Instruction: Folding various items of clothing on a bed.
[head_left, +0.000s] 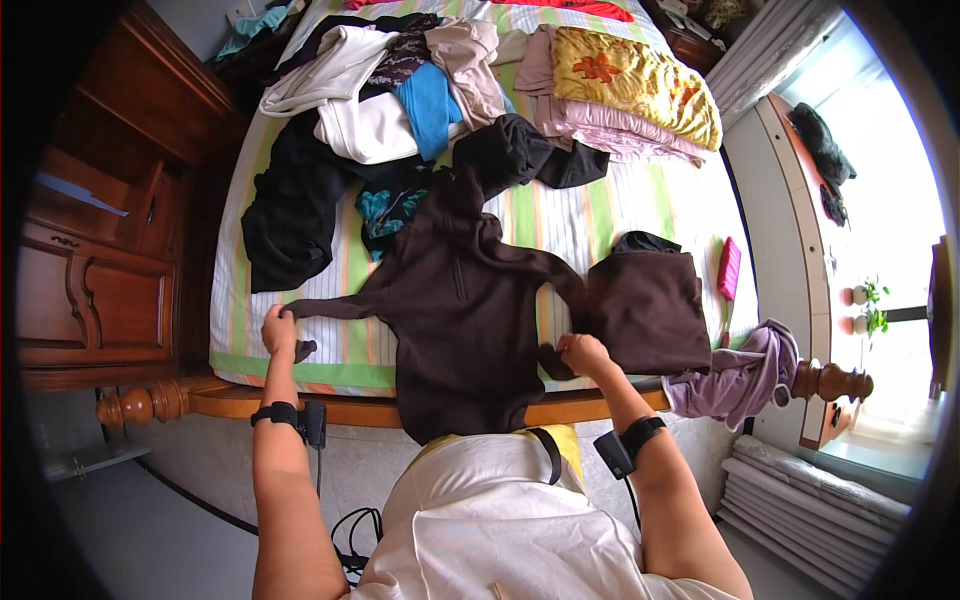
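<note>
A dark brown long-sleeved garment (465, 300) with a short front zip lies spread on the striped bedsheet (345, 341), its lower edge hanging over the wooden footboard. My left hand (280, 330) grips the end of its left-hand sleeve, stretched out to the side. On the other side, my right hand (585, 354) is closed on the other sleeve, which bends down toward the bed's front edge. Just right of that hand sits a folded dark brown garment (649, 311), with a black piece showing behind it.
Heaped clothes, among them a white garment (367, 127) and a black one (292, 217), cover the far left. A folded yellow floral quilt (637, 82) lies far right. A pink brush (728, 270) is near the right edge; a mauve cloth (739, 375) drapes over the footboard (337, 405).
</note>
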